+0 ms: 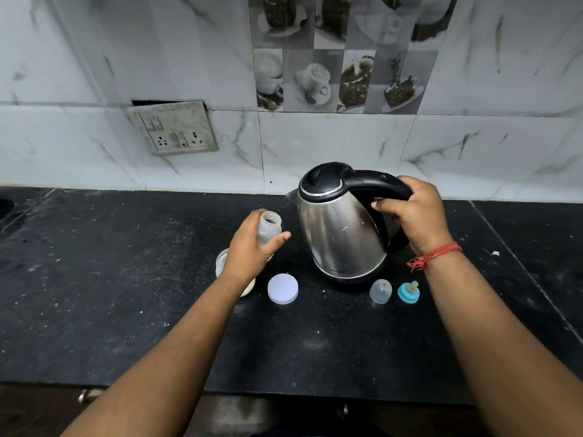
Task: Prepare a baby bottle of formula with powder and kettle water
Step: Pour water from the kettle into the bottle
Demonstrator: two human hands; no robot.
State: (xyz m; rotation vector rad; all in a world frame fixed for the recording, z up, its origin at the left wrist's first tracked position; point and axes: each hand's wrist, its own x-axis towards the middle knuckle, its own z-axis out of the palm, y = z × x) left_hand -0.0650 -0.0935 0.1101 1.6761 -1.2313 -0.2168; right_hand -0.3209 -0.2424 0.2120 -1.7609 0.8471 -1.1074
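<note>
My left hand (252,247) grips a clear baby bottle (269,227) with its open mouth upward, just left of the kettle. My right hand (413,212) is wrapped round the black handle of the steel kettle (337,234), which is upright with its lid shut and its spout pointing left toward the bottle. A jar of white powder (220,263) stands partly hidden under my left wrist. Its round white lid (283,288) lies flat on the counter in front. The clear bottle cap (380,291) and the teal ring with teat (408,291) lie to the right.
The black stone counter (126,279) runs wide to both sides, with its front edge near me. A marble-tiled wall rises behind, carrying a socket plate (175,127) at the left. A small white scrap (495,253) lies at the right.
</note>
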